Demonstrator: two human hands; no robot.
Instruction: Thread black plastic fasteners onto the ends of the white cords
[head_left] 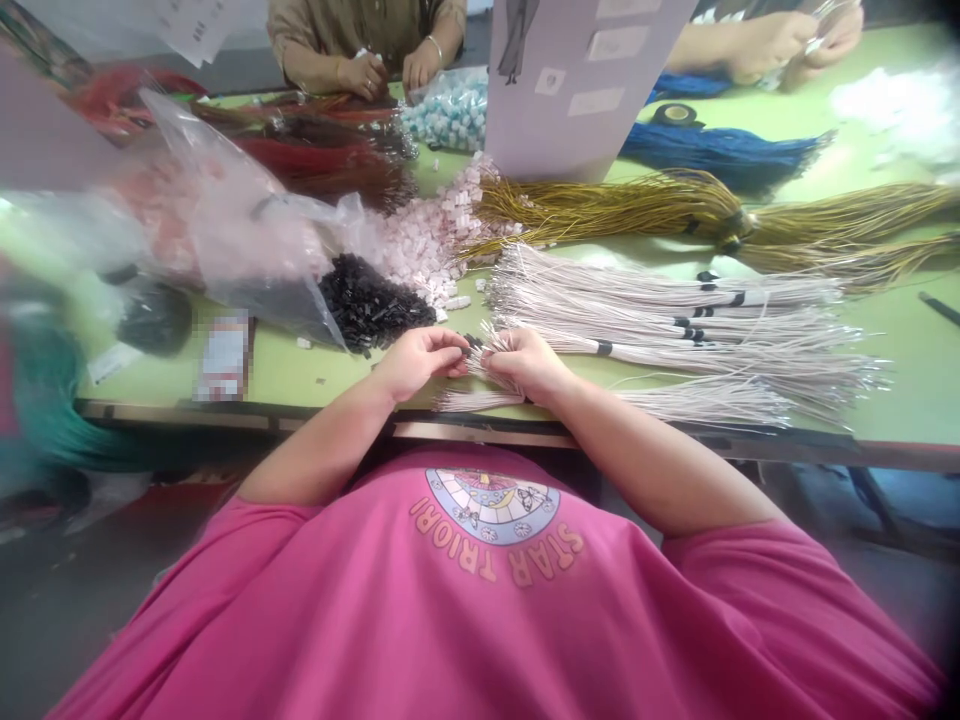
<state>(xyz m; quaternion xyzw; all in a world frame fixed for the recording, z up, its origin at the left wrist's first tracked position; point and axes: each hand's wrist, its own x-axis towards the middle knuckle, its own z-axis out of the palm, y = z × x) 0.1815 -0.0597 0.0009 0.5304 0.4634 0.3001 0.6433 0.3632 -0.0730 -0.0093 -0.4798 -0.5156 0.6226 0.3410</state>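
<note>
My left hand [421,362] is closed in a pinch, with small black connector housings [472,342] at its fingertips. Beside it, my right hand [531,364] is closed round the ends of some white wires [491,345], whose tips fan out toward the left fingers. Whether a housing sits on a wire tip is too small to make out. Several bundles of white wires [637,312], bound with black tape, lie to the right of my hands. A heap of black connector housings [375,308] lies just beyond my left hand.
Pale pink connector housings [427,235] spill from a clear plastic bag [247,220]. Yellow wires [600,212] and blue wires [712,155] lie farther back. An upright panel [570,100] divides the table [911,390]. Across it, other people's hands [390,75] are at work.
</note>
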